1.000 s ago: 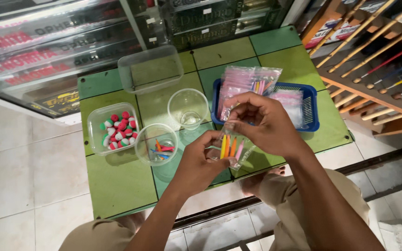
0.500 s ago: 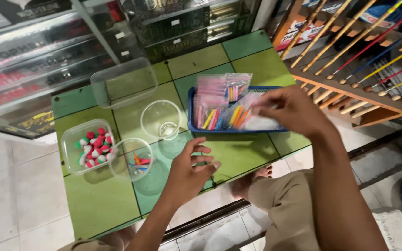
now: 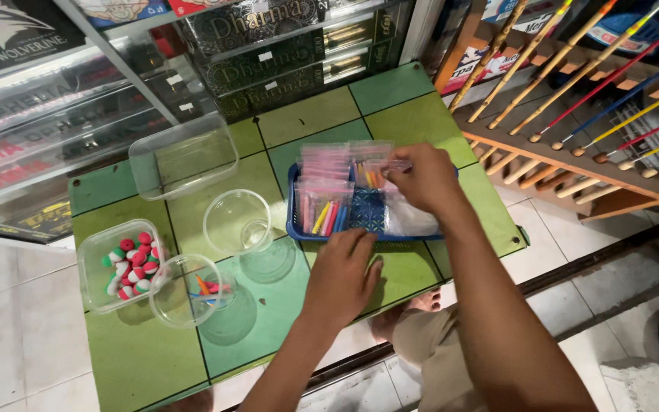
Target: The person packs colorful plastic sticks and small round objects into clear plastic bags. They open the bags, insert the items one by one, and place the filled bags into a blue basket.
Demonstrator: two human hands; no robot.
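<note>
Packets (image 3: 328,200) of coloured sticks stand stacked in the blue basket (image 3: 368,212) near the worktop's far right corner. Right hand (image 3: 423,177) pinches one; left hand (image 3: 342,273), empty, rests on the rim. A snag could topple the stack.

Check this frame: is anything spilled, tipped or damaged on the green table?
Nothing stands out. The blue plastic basket holds the small clear packets in rows, the two round clear cups stand upright, and the red, white and green floats stay inside their clear rectangular tub.
</note>
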